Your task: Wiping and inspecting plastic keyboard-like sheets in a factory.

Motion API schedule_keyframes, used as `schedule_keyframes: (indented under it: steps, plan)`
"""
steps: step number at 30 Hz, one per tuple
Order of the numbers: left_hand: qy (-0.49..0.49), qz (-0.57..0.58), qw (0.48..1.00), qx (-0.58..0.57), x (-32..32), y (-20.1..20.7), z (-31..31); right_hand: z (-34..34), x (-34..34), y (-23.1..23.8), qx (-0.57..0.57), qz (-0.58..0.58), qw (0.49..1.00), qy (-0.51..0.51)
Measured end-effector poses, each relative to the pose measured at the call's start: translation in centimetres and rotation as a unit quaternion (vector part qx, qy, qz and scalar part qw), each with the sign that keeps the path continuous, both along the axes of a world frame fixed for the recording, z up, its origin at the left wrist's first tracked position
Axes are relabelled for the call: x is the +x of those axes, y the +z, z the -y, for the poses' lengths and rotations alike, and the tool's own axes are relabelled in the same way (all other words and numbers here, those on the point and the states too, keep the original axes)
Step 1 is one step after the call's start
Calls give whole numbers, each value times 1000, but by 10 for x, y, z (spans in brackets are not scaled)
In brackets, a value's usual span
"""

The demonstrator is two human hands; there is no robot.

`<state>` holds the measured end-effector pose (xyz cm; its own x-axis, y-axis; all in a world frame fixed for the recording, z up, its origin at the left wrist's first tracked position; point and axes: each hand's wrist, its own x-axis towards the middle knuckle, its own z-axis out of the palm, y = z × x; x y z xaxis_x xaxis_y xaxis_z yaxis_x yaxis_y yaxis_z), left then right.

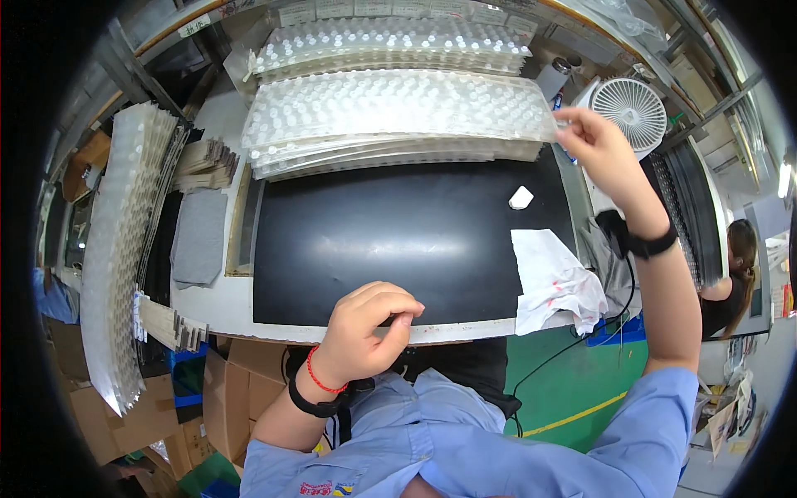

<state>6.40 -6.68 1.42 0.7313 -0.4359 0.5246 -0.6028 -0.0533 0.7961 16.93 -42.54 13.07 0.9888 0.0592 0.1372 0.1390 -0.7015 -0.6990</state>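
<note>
My right hand (599,149) reaches to the far right, its thumb and fingers pinched at the right edge of the top translucent plastic sheet (398,104). That sheet bears rows of round whitish dots and lies on a stack of similar sheets. My left hand (369,329) rests at the table's near edge, fingers curled in and the thumb against them; nothing shows in it. Between the hands and the stack lies a black mat (365,241). A small white block (520,197) sits on the mat's right side, beyond a crumpled white cloth (556,282) with red marks.
Another dotted sheet stack (390,41) stands farther back. A white fan (628,112) is at the far right. On the left are a grey cloth (199,236), a tall sheet stack (124,249) and cardboard boxes (237,390). A black cable (573,353) hangs near my right arm. Another person (735,274) sits at right.
</note>
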Motion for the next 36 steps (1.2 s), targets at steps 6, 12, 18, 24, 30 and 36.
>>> schedule_keyframes:
  steps: [6,12,18,24,30,36]
  plan:
    - [-1,-17,1000,4,-1,-1,1,-36,-118,5,-276,-128,950,71]
    - [-12,-3,1000,16,-2,1,5,1,-155,-52,-219,-148,964,41]
    - [-5,1,1000,28,-2,1,6,37,-105,-38,-176,-16,979,-101]
    - [10,1,1000,24,-1,0,8,49,-38,-88,-247,117,961,34]
    - [18,-16,1000,17,-3,-2,6,-7,-111,-46,-300,-193,906,229]
    - [2,-15,999,37,-4,0,3,26,-102,-1,-295,-158,942,29]
